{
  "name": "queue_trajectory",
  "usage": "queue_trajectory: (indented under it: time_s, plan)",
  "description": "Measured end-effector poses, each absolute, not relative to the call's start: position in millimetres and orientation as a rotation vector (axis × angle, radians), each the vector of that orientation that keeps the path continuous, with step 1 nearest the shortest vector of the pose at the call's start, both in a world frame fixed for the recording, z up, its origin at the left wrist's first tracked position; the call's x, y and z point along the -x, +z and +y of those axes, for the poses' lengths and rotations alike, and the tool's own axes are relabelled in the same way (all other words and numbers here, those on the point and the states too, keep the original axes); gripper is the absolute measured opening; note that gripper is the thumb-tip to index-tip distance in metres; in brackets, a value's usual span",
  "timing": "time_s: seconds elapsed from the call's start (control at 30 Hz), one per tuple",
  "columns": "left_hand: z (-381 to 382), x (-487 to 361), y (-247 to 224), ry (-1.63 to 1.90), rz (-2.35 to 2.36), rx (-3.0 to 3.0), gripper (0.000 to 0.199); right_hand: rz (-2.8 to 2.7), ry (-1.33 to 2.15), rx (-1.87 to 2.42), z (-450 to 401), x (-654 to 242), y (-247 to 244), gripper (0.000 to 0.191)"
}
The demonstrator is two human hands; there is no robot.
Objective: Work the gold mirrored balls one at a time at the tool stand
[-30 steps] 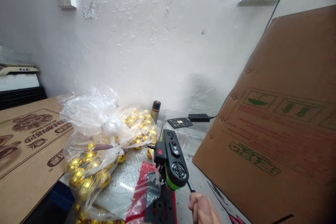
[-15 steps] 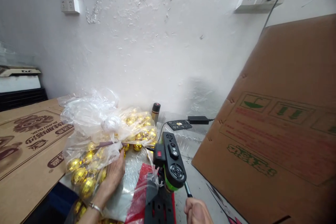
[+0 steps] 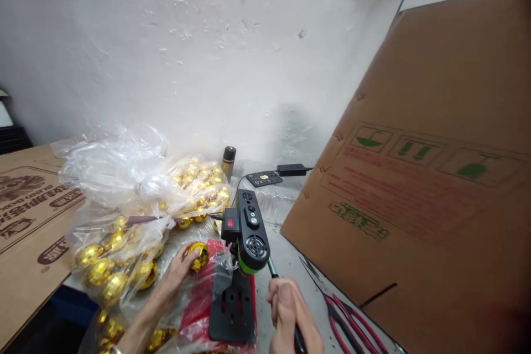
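Observation:
My left hand (image 3: 176, 272) is closed around a shiny gold mirror ball (image 3: 198, 256), thumb and fingers at its left side. Close by, clear plastic bags (image 3: 155, 185) hold many more gold balls (image 3: 99, 272). My right hand (image 3: 292, 312) grips the black handle of a thin tool (image 3: 271, 266) with a slim metal shaft, whose tip is hidden behind a black device (image 3: 253, 232). Two round grilles and a green lower edge mark this device, which stands above a slotted black plate (image 3: 232, 310). Red plastic wrap (image 3: 199, 301) lies under the plate.
A large cardboard box (image 3: 415, 138) leans on the right, with red-handled scissors (image 3: 346, 315) beside it. Another carton (image 3: 33, 204) lies left. Near the wall are a dark-capped can (image 3: 228, 161), a black panel (image 3: 264, 178) and a power adapter (image 3: 291, 170).
My left hand has come away from the bags toward the device, now with a gold mirror ball in it. My right hand still grips the tool. The view has shifted right and down.

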State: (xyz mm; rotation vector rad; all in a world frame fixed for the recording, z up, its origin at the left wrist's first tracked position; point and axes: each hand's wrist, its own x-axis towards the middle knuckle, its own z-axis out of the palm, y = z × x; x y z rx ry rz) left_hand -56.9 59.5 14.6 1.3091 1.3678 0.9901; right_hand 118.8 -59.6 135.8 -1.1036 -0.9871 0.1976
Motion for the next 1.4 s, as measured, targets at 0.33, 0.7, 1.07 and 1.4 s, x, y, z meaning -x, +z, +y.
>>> queue_trajectory:
  time_s: [0.33, 0.7, 1.07, 1.4]
  plan:
    - [7, 3, 4, 1.091, 1.050, -0.659, 0.079, -1.263, 0.071, 1.051, -54, -138, 146, 0.038]
    - [-19, 13, -11, 1.016, 0.916, -0.360, 0.061, -1.269, 0.067, 1.047, -56, -138, 142, 0.036]
    - [-1, 10, -15, 1.061, 1.325, -1.482, 0.062, -1.281, 0.077, 1.064, -60, -138, 137, 0.034]
    - [7, 24, -21, 1.056, 1.317, -1.603, 0.057, -1.300, 0.076, 1.044, -60, -139, 136, 0.033]
